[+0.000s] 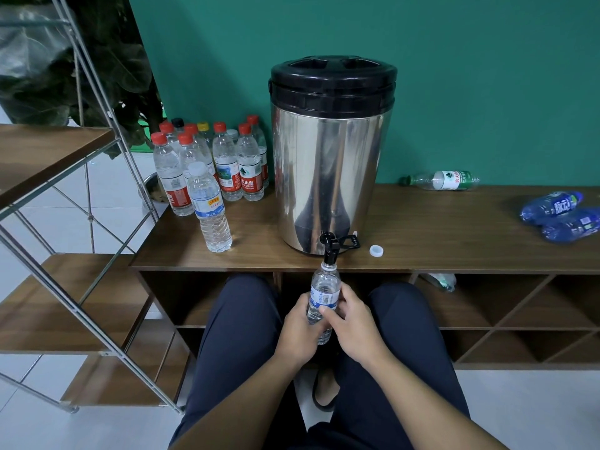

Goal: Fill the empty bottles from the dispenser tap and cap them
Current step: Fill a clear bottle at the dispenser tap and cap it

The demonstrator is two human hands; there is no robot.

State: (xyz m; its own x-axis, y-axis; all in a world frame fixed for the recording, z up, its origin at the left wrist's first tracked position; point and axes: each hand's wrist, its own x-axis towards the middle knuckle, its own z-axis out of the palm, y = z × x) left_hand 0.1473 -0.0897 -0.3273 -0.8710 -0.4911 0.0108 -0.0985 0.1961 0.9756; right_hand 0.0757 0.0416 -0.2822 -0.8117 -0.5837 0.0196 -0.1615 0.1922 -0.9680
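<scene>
While I watch from the head camera, my left hand (297,332) and right hand (352,323) both grip the uncapped water bottle (323,297), its mouth just under the dispenser tap (331,246); its white cap (376,251) lies on the shelf top (454,235), right of the tap.

clear uncapped bottle (324,287) upright under black tap (331,246) — white cap (376,251) beside dispenser (331,157)

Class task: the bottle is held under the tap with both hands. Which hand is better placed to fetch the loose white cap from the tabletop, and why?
The right hand, probably. The white cap lies on the table right of the tap, on that hand's side. The left hand grips the bottle and could steady it alone.
</scene>
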